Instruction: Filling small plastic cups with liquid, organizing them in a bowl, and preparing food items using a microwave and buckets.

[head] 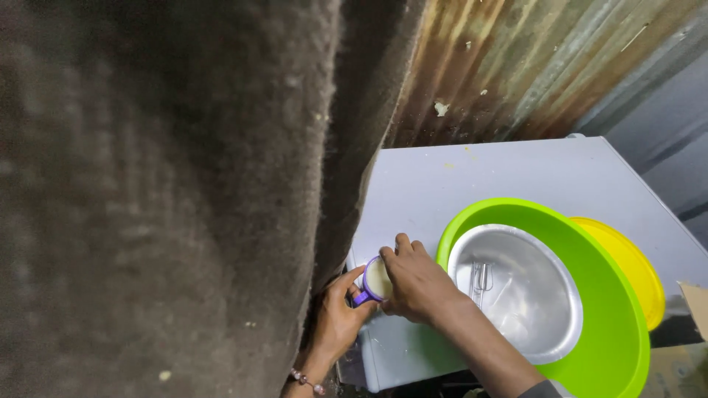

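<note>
At the near left corner of the white tabletop [516, 169], the left hand [335, 320] grips a small purple cup [375, 281] tipped sideways while the right hand [417, 284] closes its fingers over the rim, beside the green basin [619, 295]; any further handling seemingly needs steady support.

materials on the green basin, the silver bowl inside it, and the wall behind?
Green basin: looks like plastic, with a glossy, uniformly bright lime colour and a thick rolled rim.
Silver bowl: probably thin metal, aluminium or steel; grey satin sheen with soft reflections.
Wall: corrugated metal sheet, ridged, with brown rust streaks and flaking patches.
</note>
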